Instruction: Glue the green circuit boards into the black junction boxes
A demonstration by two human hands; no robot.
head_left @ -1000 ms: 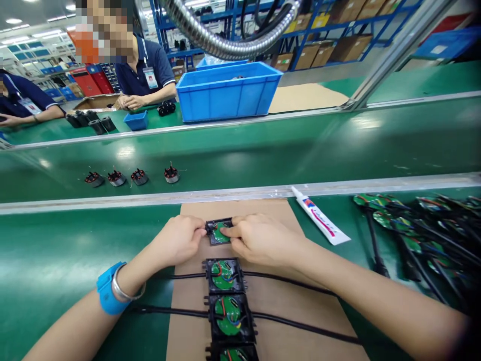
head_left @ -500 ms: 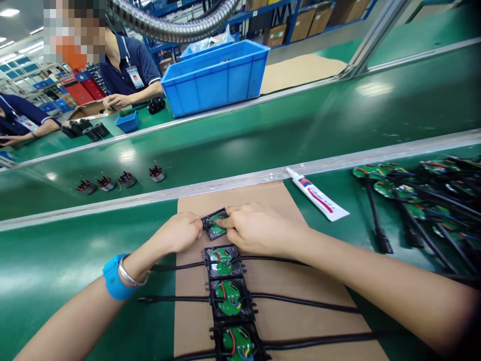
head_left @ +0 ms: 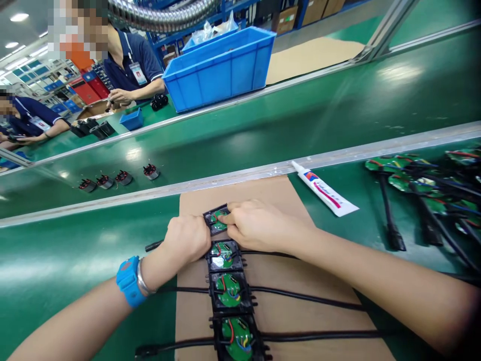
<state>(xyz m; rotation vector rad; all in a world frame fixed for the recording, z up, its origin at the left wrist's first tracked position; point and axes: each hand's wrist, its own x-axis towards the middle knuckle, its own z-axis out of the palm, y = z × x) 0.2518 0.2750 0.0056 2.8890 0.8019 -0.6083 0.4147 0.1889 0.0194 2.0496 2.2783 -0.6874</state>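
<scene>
A small black housing with a round green circuit board point(head_left: 217, 221) lies at the top of a column of like housings on a brown cardboard sheet point(head_left: 285, 200). My left hand point(head_left: 188, 237) is closed and grips the housing's left side. My right hand point(head_left: 255, 225) is closed over its right side, with fingertips pressing the green board. Below them lie three more housings point(head_left: 229, 291) with green boards and black cables running out left and right.
A white glue tube point(head_left: 325, 194) lies right of the cardboard. A heap of green boards with black cables point(head_left: 424, 190) fills the right. Several small motors point(head_left: 118, 179) sit on the conveyor belt. A blue bin point(head_left: 221, 70) and two seated co-workers are beyond.
My left hand has slid down and in against the housing's left side, and a cable end now shows left of it. The view has shifted slightly; the housings sit a little higher in frame.
</scene>
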